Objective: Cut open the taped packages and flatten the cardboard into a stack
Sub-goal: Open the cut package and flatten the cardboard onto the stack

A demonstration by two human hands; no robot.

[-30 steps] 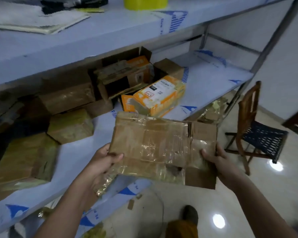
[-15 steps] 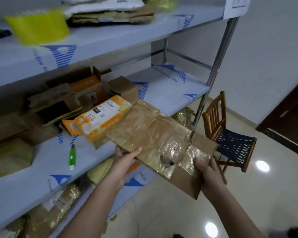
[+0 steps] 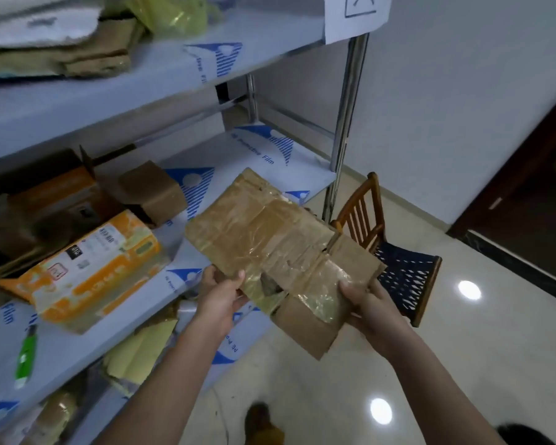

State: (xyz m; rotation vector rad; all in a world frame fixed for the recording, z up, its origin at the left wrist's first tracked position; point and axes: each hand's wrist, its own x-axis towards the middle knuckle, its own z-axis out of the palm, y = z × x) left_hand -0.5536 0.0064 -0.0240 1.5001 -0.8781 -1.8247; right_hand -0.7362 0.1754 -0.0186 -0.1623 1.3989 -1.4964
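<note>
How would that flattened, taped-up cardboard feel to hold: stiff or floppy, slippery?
The flattened cardboard probably bends at its creases: the near flap sags below the right hand. Its glossy tape likely feels slick. It seems light, since the left hand pinches only an edge.

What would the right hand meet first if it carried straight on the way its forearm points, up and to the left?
Probably only the flattened cardboard that the right hand already grips; beyond it, the middle shelf near the small brown box, though depth is unclear.
</note>
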